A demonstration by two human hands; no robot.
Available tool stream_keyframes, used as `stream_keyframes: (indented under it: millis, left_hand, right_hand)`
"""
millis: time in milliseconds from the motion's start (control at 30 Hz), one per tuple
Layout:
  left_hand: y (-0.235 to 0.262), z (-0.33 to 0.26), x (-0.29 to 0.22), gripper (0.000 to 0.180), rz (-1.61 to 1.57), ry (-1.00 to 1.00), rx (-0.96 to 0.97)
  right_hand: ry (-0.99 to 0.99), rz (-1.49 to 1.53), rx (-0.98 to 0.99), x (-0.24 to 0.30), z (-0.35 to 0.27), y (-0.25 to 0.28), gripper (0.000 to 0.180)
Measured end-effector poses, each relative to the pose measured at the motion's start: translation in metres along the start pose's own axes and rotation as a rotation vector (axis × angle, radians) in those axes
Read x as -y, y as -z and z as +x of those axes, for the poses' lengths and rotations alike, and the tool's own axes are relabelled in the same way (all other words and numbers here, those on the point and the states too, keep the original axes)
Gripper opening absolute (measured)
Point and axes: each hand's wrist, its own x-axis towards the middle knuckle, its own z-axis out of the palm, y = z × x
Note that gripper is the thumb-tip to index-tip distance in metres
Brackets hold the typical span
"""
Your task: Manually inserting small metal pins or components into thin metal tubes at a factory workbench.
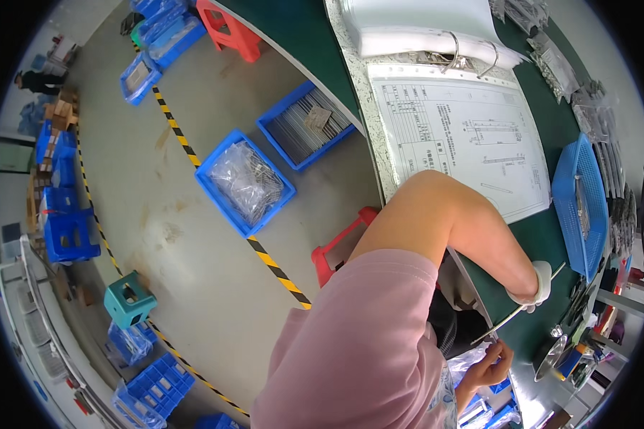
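My left hand (533, 286), in a white glove, grips a thin straight rod (511, 315) above the green table. The rod slants from the upper right, beside the blue basket, down to the table's near edge. Close to its lower end is my bare right hand (491, 365), its fingers bent together against the rod; their exact contact is small and partly hidden. My left forearm crosses over the lower edge of an open ring binder (436, 107) showing a technical drawing.
A blue perforated basket (569, 207) and bagged parts (594, 114) line the table's far side. A round metal dish (550, 357) sits beyond my hands. Blue crates (209, 171) and a red stool (325, 261) stand on the floor to the left.
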Motion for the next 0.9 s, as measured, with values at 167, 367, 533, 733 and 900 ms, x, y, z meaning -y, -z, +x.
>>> stream_keyframes:
  millis: [167, 367, 533, 733, 900]
  left_hand:
    - [0.153, 0.209, 0.063, 0.043, -1.052, -0.336, 0.194]
    - [0.001, 0.014, -0.002, 0.038, -0.309, 0.089, 0.127]
    - [0.024, -0.112, -0.030, 0.025, -0.107, -0.134, -0.118]
    - [0.023, -0.107, -0.033, 0.026, 0.136, -0.143, -0.107]
    - [0.012, -0.112, -0.038, 0.025, 0.367, -0.139, -0.217]
  right_hand:
    - [0.029, 0.316, 0.382, 0.031, -0.006, -0.028, 0.021]
    - [-0.747, 0.681, 0.113, 0.019, -0.021, -0.009, 0.025]
    - [-0.979, 1.139, 0.239, 0.042, -0.022, -0.018, 0.027]
    - [-0.926, 1.314, 0.057, 0.042, -0.030, -0.022, 0.023]
    - [-0.451, 0.463, 0.015, 0.040, -0.025, -0.022, 0.014]
